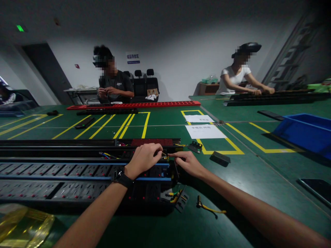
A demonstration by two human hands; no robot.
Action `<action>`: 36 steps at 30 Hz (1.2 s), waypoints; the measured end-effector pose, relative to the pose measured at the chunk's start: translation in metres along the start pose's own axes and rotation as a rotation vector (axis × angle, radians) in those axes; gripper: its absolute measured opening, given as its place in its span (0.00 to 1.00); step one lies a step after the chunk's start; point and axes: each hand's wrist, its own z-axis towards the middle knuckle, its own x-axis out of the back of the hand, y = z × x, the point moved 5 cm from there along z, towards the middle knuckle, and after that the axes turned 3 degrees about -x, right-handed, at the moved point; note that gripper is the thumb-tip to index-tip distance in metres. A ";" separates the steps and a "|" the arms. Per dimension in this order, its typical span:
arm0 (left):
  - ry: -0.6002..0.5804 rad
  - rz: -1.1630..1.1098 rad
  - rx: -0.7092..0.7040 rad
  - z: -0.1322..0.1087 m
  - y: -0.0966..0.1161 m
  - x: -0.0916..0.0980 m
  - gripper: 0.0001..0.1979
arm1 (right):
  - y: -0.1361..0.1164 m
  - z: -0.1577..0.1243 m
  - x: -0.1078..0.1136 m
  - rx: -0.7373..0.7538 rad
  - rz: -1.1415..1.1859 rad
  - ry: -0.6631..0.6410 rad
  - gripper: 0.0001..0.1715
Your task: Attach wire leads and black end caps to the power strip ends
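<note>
My left hand, with a black watch on its wrist, is over the right end of the power strips. Its thumb and forefinger are pinched on a thin wire. Facing it from the right, my right hand has its fingertips pressed together at the wire's other side; what they grip is too small to make out. Below both hands lie long power strips with rows of sockets and blue edges. Loose wires and a black end plate hang from the nearest strip's open end.
A yellow cable piece and a black end cap lie at right. Beyond are paper sheets, a blue bin and a red rail. Yellow film is lower left. Two people work across the table.
</note>
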 end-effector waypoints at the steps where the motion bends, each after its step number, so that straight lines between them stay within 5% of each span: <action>1: -0.001 0.003 -0.001 0.000 0.001 0.000 0.05 | 0.000 0.000 0.000 -0.006 0.003 -0.004 0.29; 14: -0.033 -0.012 -0.018 0.001 0.008 -0.002 0.06 | 0.003 0.000 0.005 -0.068 -0.011 0.117 0.25; 27: -0.047 -0.020 0.101 0.003 0.011 -0.004 0.07 | 0.006 0.000 -0.002 -0.091 0.069 -0.074 0.25; 36: -0.051 0.046 0.107 0.002 0.013 -0.004 0.07 | 0.006 -0.001 -0.004 -0.087 0.074 -0.079 0.24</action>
